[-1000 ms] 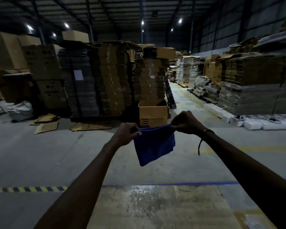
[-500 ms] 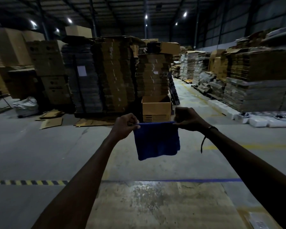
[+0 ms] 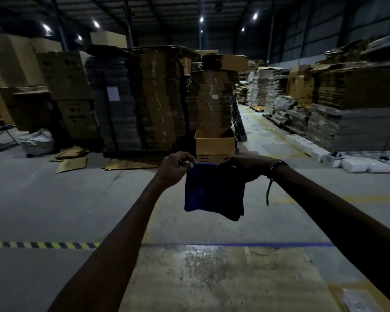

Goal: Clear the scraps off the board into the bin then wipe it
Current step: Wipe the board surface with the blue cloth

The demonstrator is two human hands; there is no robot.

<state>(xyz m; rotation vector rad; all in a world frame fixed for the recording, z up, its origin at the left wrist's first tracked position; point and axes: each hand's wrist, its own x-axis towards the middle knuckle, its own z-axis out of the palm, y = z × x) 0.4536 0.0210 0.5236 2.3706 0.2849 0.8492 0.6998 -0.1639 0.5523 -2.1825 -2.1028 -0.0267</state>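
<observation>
A blue cloth (image 3: 203, 190) hangs in front of me at arm's length, folded over so its right part is in shadow. My left hand (image 3: 175, 170) pinches its upper left corner. My right hand (image 3: 243, 166) grips the upper right corner, fingers curled over the top edge. An open cardboard box (image 3: 214, 145) stands on the floor just behind the cloth. A worn board-like patch (image 3: 223, 278) lies flat below my arms, stained and speckled. No scraps or bin can be made out.
Tall stacks of flattened cardboard (image 3: 153, 97) rise behind the box. More pallets of cartons (image 3: 347, 104) line the right side of an aisle. Loose cardboard sheets (image 3: 72, 164) and a white sack (image 3: 37, 143) lie at left. Hazard tape (image 3: 43, 245) crosses the floor.
Both hands have come closer together, so the cloth has folded narrower and hangs longer. The view has shifted slightly to the left.
</observation>
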